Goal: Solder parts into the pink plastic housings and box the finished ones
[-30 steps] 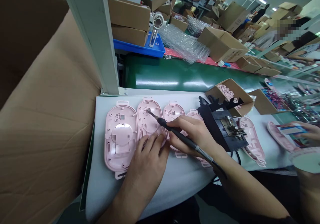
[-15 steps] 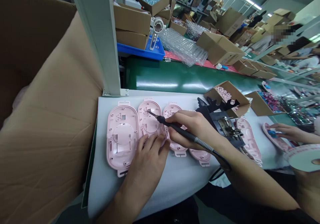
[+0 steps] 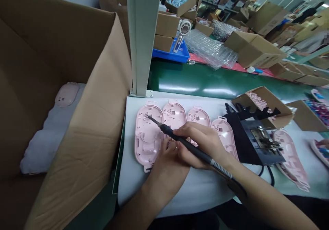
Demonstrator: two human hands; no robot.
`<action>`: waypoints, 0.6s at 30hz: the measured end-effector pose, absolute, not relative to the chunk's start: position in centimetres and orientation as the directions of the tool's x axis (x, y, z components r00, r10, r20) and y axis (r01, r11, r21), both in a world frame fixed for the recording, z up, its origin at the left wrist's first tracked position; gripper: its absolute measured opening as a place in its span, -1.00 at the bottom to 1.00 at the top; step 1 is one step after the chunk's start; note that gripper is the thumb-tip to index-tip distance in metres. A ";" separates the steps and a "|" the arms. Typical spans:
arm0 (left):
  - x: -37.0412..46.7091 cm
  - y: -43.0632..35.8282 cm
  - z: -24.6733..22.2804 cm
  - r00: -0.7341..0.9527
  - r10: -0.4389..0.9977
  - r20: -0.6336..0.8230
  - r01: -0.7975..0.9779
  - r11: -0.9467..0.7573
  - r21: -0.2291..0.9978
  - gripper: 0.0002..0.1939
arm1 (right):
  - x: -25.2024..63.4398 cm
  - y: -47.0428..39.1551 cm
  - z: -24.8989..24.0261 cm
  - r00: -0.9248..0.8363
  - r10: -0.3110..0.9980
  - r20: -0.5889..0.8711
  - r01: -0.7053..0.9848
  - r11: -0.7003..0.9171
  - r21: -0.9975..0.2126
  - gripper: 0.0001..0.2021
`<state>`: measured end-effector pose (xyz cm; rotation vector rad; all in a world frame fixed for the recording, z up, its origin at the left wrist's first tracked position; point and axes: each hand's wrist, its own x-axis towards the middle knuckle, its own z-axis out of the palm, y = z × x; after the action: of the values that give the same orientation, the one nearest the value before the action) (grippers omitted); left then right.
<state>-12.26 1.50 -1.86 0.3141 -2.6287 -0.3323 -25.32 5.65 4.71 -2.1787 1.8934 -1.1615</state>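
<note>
My right hand (image 3: 203,144) is closed around the black grip of a soldering iron (image 3: 190,148). The iron's thin metal tip meets the leftmost pink plastic shell (image 3: 144,151) near its upper posts. Below the iron, my left hand (image 3: 169,178) rests at that shell's right edge and over the lower part of the second pink shell (image 3: 174,115). Its fingers are bent but apart, some hidden behind my right hand. To the right lie a third pink shell (image 3: 199,116) and a fourth pink shell (image 3: 226,134), all with their inner sides up.
A large cardboard box (image 3: 113,69) stands left, with a pink part (image 3: 66,94) inside. Right of the shells is a dark metal fixture (image 3: 262,141), with a box of small pink pieces (image 3: 277,101) behind it. A metal post (image 3: 141,45) rises at the table's back corner.
The iron's tip has moved from the second shell to the leftmost one. My left hand has drawn in under my right hand. The view has turned left, showing more of the large box.
</note>
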 end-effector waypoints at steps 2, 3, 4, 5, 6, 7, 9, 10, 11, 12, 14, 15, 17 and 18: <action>-12.1 1.5 -1.7 -0.879 -0.269 0.393 -0.164 0.946 0.280 -0.60 | -25.4 5.7 4.7 -0.005 -0.864 0.504 -0.847 -0.264 -0.460 -0.75; -12.0 1.5 -1.7 -0.888 -0.269 0.374 -0.167 0.945 0.282 -0.60 | -25.4 5.8 4.8 -0.003 -0.860 0.510 -0.849 -0.268 -0.456 -0.76; -11.9 1.5 -1.6 -0.895 -0.269 0.357 -0.168 0.943 0.288 -0.60 | -25.5 5.8 4.8 -0.004 -0.855 0.519 -0.851 -0.270 -0.451 -0.77; -11.9 1.5 -1.6 -0.900 -0.266 0.344 -0.166 0.941 0.294 -0.60 | -25.5 5.9 4.9 -0.009 -0.850 0.526 -0.853 -0.268 -0.448 -0.78; -11.8 1.4 -1.6 -0.906 -0.259 0.335 -0.160 0.942 0.295 -0.59 | -25.5 6.0 4.9 -0.014 -0.849 0.529 -0.855 -0.264 -0.447 -0.78; -11.8 1.4 -1.7 -0.908 -0.250 0.337 -0.151 0.944 0.293 -0.60 | -25.4 6.1 5.0 -0.016 -0.850 0.526 -0.855 -0.261 -0.448 -0.78; -11.9 1.3 -1.8 -0.894 -0.246 0.374 -0.138 0.946 0.293 -0.63 | -25.4 6.2 4.9 -0.012 -0.861 0.509 -0.856 -0.254 -0.450 -0.78; -12.0 1.3 -1.9 -0.880 -0.256 0.400 -0.140 0.944 0.298 -0.65 | -25.4 6.2 4.9 -0.008 -0.867 0.498 -0.856 -0.252 -0.451 -0.78; -12.1 1.3 -1.9 -0.865 -0.268 0.423 -0.141 0.941 0.308 -0.65 | -25.4 6.2 4.9 -0.003 -0.870 0.493 -0.856 -0.253 -0.450 -0.79; -12.2 1.3 -2.0 -0.854 -0.281 0.437 -0.145 0.937 0.319 -0.65 | -25.4 6.1 4.9 -0.002 -0.870 0.493 -0.858 -0.252 -0.447 -0.80; -12.3 1.3 -2.0 -0.848 -0.291 0.443 -0.150 0.933 0.326 -0.63 | -25.4 6.1 4.8 -0.004 -0.871 0.492 -0.863 -0.245 -0.441 -0.80; -12.3 1.4 -2.0 -0.853 -0.287 0.437 -0.148 0.934 0.325 -0.61 | -25.4 6.0 4.7 -0.005 -0.871 0.492 -0.863 -0.244 -0.442 -0.80; -12.3 1.5 -2.1 -0.867 -0.280 0.413 -0.146 0.934 0.325 -0.60 | -25.5 6.0 4.7 -0.006 -0.873 0.488 -0.861 -0.244 -0.446 -0.79; -12.2 1.5 -2.2 -0.873 -0.275 0.402 -0.145 0.935 0.325 -0.60 | -25.5 6.0 4.6 -0.006 -0.874 0.485 -0.859 -0.244 -0.450 -0.78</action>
<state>-12.25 1.50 -2.16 0.3023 -2.6380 -0.3966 -25.52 6.01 4.65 -2.1991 1.9177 -1.1040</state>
